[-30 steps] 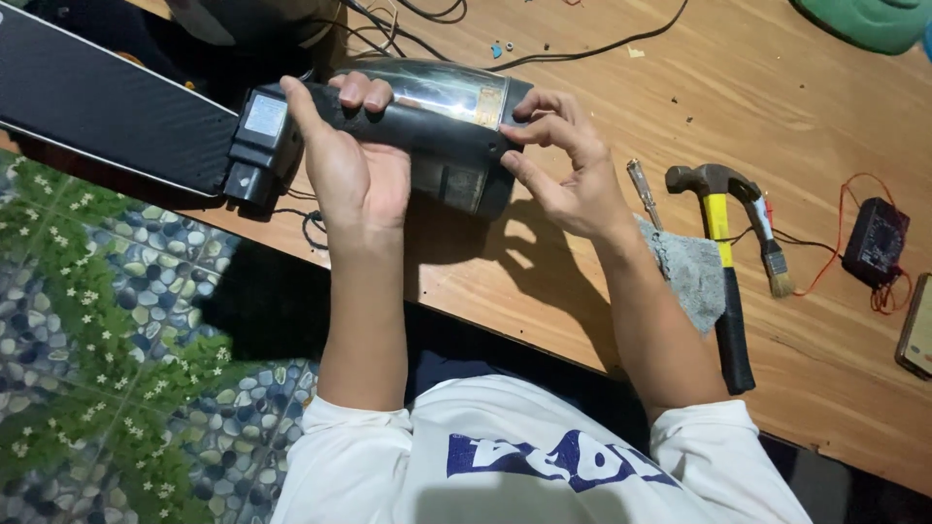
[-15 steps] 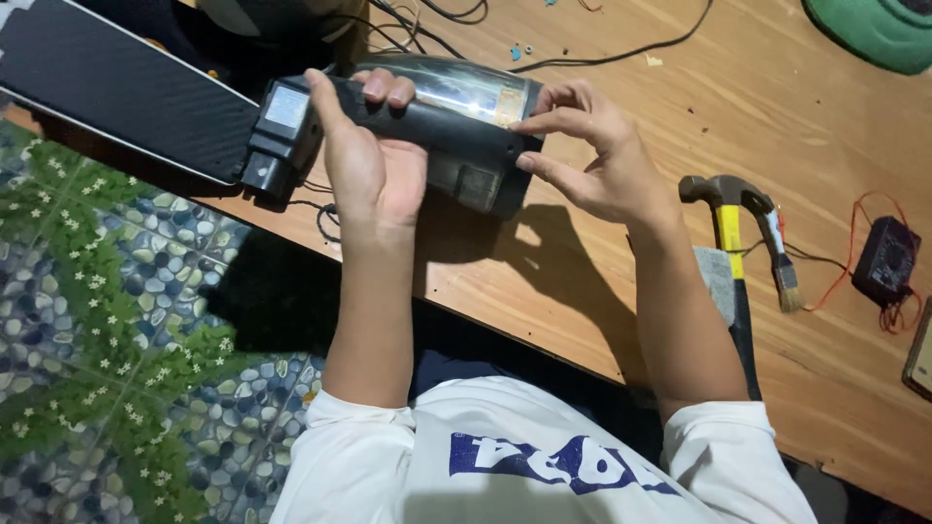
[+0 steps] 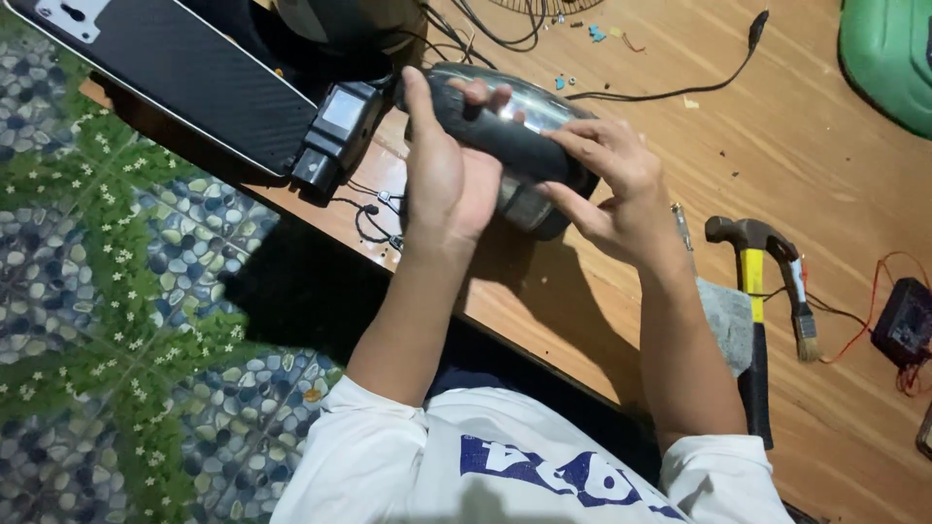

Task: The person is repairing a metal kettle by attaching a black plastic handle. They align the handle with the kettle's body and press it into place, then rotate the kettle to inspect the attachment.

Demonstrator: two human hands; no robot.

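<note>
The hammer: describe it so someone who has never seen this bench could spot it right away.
Start at the wooden table and look to the right of the person's right hand, which with the left hand holds a dark cylindrical device. The hammer lies there, dark head towards the far side. Its yellow and black handle sets it apart from the small paintbrush beside it.

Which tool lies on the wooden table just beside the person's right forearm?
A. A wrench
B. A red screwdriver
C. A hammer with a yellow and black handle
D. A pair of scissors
C: a hammer with a yellow and black handle lies on the wooden table beside the right forearm, while the right hand and left hand grip a dark cylindrical device.
</note>
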